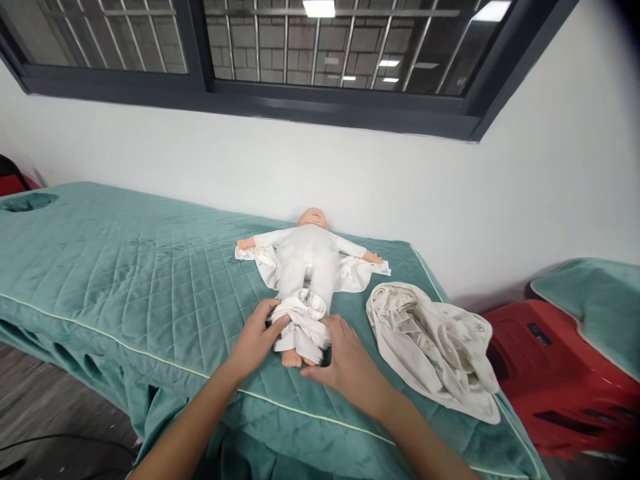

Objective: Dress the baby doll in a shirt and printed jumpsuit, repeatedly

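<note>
A baby doll [307, 255] in a white bodysuit lies on its back on a teal quilted bed [125, 267], arms spread, head toward the wall. A patterned white cloth [350, 272] is spread beneath its torso. Bunched white trousers [301, 321] are gathered around its legs, and the bare feet poke out below. My left hand [256, 340] grips the left side of the bunched trousers with thumb and fingers closed on the fabric. My right hand [347, 363] holds the right side of the same garment at the doll's leg.
A crumpled patterned white garment [430, 343] lies on the bed to the right of the doll. A red plastic stool [555, 373] stands beyond the bed's right end, beside another teal-covered bed [595, 300]. White wall and a dark-framed window [280, 100] are behind.
</note>
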Tool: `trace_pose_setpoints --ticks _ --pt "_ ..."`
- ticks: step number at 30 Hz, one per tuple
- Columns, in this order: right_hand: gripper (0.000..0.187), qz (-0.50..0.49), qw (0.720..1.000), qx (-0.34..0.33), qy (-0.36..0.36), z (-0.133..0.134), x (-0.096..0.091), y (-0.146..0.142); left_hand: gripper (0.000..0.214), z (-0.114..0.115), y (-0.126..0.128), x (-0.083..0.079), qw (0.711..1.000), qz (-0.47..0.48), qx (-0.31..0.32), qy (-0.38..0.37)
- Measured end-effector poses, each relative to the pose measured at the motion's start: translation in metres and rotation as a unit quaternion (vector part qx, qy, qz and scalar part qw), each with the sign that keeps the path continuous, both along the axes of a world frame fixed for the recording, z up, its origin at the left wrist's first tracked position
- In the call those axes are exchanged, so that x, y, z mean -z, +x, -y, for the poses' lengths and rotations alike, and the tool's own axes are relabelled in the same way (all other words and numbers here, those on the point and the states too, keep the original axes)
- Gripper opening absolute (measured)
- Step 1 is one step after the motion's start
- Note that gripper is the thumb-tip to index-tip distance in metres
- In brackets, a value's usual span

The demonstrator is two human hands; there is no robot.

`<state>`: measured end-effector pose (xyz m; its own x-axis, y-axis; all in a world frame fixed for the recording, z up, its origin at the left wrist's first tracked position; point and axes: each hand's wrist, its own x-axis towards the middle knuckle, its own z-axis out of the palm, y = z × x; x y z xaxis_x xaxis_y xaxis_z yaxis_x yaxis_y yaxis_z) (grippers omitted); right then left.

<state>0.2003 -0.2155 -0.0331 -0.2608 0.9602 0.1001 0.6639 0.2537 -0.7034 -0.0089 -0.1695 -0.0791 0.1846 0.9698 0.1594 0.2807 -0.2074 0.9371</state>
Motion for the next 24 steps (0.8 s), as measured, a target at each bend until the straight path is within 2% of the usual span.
trace_pose_setpoints --ticks 4,8,12,16,19,24 --pt "0.057 0.000 1.000 0.001 -0.025 -0.004 -0.005 -0.001 0.032 0.020 -0.007 -0.016 0.999 -0.014 0.039 -0.033" --pt "0.044 -0.016 0.993 -0.032 -0.109 -0.007 -0.027 0.007 0.033 0.029 -0.014 -0.038 0.997 -0.015 0.050 -0.054" --pt "0.030 -0.049 0.978 -0.074 -0.190 -0.010 -0.050 0.019 0.034 0.033 -0.021 -0.060 0.992 0.005 0.079 -0.094" --pt "0.020 -0.110 0.954 -0.105 -0.259 -0.012 -0.061 0.025 0.035 0.037 -0.027 -0.077 0.981 -0.021 0.141 -0.133" --pt "0.017 -0.145 0.935 -0.116 -0.302 -0.010 -0.064 0.025 0.034 0.041 -0.031 -0.087 0.973 -0.040 0.173 -0.148" --pt "0.024 -0.177 0.910 -0.131 -0.352 -0.002 -0.076 0.026 0.032 0.050 -0.036 -0.098 0.957 -0.060 0.225 -0.174"
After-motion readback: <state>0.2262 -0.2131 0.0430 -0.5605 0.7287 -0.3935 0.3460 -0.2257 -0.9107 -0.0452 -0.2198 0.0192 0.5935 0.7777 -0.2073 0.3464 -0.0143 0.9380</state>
